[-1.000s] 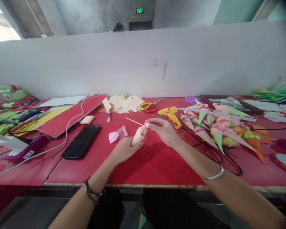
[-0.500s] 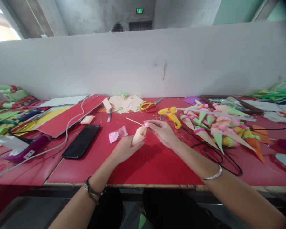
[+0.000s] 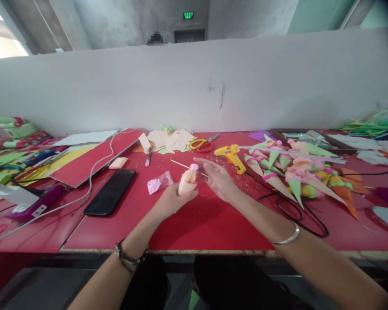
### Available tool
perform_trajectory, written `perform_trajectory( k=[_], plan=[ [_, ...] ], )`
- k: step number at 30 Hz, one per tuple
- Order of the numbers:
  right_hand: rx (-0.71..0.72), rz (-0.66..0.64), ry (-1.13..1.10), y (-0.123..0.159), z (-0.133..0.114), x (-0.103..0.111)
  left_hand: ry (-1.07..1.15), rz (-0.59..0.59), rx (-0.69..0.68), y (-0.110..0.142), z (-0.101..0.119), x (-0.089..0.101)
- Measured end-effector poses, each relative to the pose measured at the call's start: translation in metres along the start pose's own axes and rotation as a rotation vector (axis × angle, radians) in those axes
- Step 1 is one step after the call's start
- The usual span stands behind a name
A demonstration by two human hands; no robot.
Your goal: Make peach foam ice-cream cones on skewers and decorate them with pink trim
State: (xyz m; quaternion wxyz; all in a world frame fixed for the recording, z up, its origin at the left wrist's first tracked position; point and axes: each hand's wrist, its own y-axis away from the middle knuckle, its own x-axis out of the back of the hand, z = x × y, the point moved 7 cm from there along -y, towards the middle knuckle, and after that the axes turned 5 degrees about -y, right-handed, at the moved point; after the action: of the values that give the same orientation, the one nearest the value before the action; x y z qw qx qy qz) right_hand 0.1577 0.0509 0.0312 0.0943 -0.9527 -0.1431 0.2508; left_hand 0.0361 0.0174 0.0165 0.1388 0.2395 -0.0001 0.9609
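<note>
My left hand [image 3: 173, 200] is wrapped around a peach paper cone [image 3: 187, 183] held above the red table. A small pink ball [image 3: 194, 167] sits at the cone's upper end. Just to the right, my right hand [image 3: 215, 178] has its fingers apart and curved, with nothing visible gripped in them. A thin wooden stick [image 3: 180, 163] shows behind the cone; its far end appears near my right fingers, and I cannot tell whether it touches them. On the table to the left is a clear plastic bag [image 3: 160, 182] with pink pieces inside.
A yellow glue gun [image 3: 231, 156] lies to the right, its black cord coiled nearby. Beyond it is a pile of finished-looking paper cones [image 3: 297, 172]. Scissors [image 3: 204, 143], peach paper pieces [image 3: 171, 140] and a brush lie behind; a black phone [image 3: 111, 192] is left.
My right fingers have let go of the pink ball and spread, drawing slightly right. The ball now stays on the cone, which my left hand still holds more upright.
</note>
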Motion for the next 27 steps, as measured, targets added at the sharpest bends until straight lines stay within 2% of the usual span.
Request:
perform_trajectory(
  k=[2, 5, 8, 11, 15, 18, 22, 27],
  plan=[
    [0.019, 0.019, 0.012, -0.001, -0.002, 0.002, 0.267, 0.014, 0.033, 0.000, 0.003, -0.001],
    [0.103, 0.036, 0.234, 0.002, -0.011, 0.000, 0.678, -0.021, -0.045, 0.002, 0.018, -0.002],
    [0.255, -0.054, 0.531, 0.009, -0.024, -0.015, 0.866, -0.084, -0.133, 0.004, 0.030, -0.002],
    [0.392, -0.121, 0.756, 0.017, -0.034, -0.027, 0.858, -0.080, -0.148, 0.005, 0.031, 0.000],
    [0.535, -0.124, 0.980, 0.022, -0.039, -0.033, 0.690, -0.022, -0.149, 0.003, 0.028, 0.001],
    [0.538, -0.164, 1.054, 0.022, -0.034, -0.037, 0.611, -0.040, -0.149, 0.003, 0.028, -0.002],
    [0.495, -0.188, 1.089, 0.022, -0.029, -0.041, 0.641, -0.094, -0.171, 0.003, 0.029, -0.007],
    [0.424, -0.180, 1.078, 0.020, -0.027, -0.042, 0.599, -0.087, -0.185, 0.002, 0.025, -0.008]
  ],
)
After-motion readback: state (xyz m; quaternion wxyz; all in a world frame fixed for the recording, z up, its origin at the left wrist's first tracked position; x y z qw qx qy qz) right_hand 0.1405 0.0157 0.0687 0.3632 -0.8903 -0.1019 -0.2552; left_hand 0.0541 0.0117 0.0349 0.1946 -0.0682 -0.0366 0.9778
